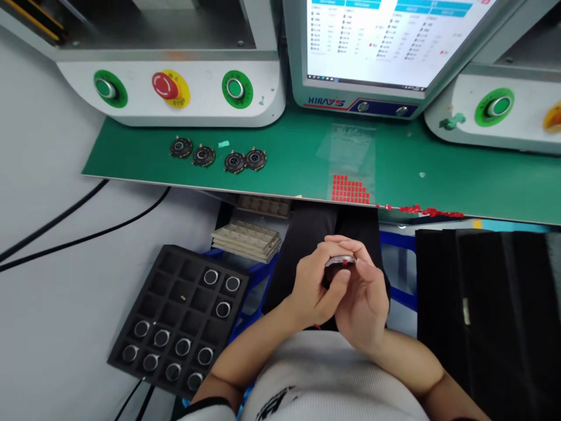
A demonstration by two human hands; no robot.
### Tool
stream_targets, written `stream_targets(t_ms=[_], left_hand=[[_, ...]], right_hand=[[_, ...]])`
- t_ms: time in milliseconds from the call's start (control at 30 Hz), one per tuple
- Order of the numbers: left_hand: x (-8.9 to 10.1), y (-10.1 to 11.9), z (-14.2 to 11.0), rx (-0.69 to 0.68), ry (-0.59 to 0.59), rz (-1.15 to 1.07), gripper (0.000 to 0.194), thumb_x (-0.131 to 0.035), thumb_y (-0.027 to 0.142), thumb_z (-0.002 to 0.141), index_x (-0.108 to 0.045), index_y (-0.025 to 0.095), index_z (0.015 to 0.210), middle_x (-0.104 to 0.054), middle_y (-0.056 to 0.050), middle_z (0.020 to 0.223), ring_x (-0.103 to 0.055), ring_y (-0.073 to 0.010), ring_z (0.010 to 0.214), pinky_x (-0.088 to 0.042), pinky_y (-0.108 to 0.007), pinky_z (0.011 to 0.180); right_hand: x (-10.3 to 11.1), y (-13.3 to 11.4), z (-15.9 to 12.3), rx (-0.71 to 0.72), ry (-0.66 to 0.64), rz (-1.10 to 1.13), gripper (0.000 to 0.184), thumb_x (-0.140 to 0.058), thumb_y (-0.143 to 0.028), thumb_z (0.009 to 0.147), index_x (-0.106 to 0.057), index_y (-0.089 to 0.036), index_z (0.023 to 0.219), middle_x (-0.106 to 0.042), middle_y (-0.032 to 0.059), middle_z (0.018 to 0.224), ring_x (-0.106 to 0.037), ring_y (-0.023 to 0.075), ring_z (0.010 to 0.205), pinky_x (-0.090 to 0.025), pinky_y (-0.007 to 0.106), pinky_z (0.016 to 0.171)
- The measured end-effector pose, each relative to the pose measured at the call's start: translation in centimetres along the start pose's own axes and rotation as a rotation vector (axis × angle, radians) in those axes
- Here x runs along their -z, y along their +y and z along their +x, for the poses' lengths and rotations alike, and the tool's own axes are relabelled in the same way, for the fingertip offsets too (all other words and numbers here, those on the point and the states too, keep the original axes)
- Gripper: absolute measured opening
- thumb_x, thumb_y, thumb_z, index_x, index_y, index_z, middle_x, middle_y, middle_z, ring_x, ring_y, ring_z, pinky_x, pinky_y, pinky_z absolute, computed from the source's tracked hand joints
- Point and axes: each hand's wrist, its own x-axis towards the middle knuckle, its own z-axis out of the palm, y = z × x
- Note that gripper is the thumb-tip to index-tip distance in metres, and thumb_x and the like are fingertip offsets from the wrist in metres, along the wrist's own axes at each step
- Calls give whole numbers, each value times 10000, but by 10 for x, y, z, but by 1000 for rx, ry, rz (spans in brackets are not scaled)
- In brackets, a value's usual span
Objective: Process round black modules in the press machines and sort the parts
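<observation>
Above my lap, both hands are closed around a round watch case [340, 261] with a silvery rim. A small red sticker [345, 262] shows on its edge. My left hand [318, 283] grips the case from the left, its thumb bent across the near face. Fingers of my right hand [366, 292] wrap the case from the right and far side. Much of the case is hidden by the fingers. Ahead on the green bench lies a clear bag [353, 146], with a sheet of small red stickers [349, 189] at its near end.
Several black round watch parts [204, 155] lie on the green bench top [289, 158]. Loose red bits [432, 211] line its front edge. A black foam tray [169, 263] holds several watch cases at lower left, near stacked beige trays [246, 241]. A monitor [363, 47] and button panels [201, 111] stand behind.
</observation>
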Motion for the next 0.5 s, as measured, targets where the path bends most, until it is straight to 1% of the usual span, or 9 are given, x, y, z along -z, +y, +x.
stream_targets(t_ms=[67, 167, 267, 333, 400, 433, 500], left_hand=[[-2, -2, 1, 14, 25, -32, 154, -513, 293, 921, -602, 181, 979, -641, -19, 844, -597, -114, 704, -482, -220, 649], [-5, -5, -1, 41, 43, -92, 144, -503, 269, 931, -621, 188, 915, -653, -9, 796, -589, -108, 668, -482, -220, 641], [-10, -8, -6, 61, 61, -195, 172, -495, 287, 937, -625, 184, 891, -665, -25, 779, -601, -118, 671, -488, -226, 623], [-12, -11, -8, 97, 77, -300, 195, -491, 312, 941, -626, 180, 893, -663, -32, 774, -577, -105, 627, -458, -203, 543], [-9, -17, -3, 184, 89, -395, 215, -496, 338, 942, -620, 175, 876, -645, -26, 769, -516, -76, 537, -388, -174, 438], [-7, -22, 3, 252, 97, -424, 225, -501, 351, 941, -610, 172, 858, -632, -18, 764, -481, -61, 494, -349, -163, 399], [1, -35, 23, 391, 122, -436, 273, -490, 401, 945, -579, 168, 833, -616, -7, 775, -432, -37, 435, -307, -157, 364]], right_hand=[[1, 0, 0, 17, -30, 17, 221, -551, -388, 813, -679, -230, 898, -677, 38, 1039, -632, 179, 882, -535, 317, 773], [2, 1, -2, 32, -87, 29, 230, -530, -395, 847, -670, -240, 942, -670, 40, 1062, -632, 180, 893, -543, 307, 746], [5, 2, -6, 34, -109, 25, 256, -507, -397, 879, -652, -244, 1025, -660, 47, 1119, -630, 182, 955, -541, 309, 800], [8, 3, -5, 30, -121, 31, 270, -505, -393, 891, -638, -246, 1075, -654, 48, 1151, -620, 183, 1023, -523, 315, 874], [11, 4, -1, 46, -117, 37, 271, -516, -389, 892, -634, -243, 1087, -648, 50, 1180, -601, 189, 1094, -492, 333, 950], [13, 4, 3, 60, -105, 38, 264, -526, -385, 889, -637, -240, 1079, -648, 52, 1187, -593, 193, 1119, -475, 346, 982], [18, 2, 13, 67, -66, 41, 243, -542, -374, 884, -653, -232, 1047, -660, 56, 1163, -596, 200, 1128, -454, 372, 1016]])
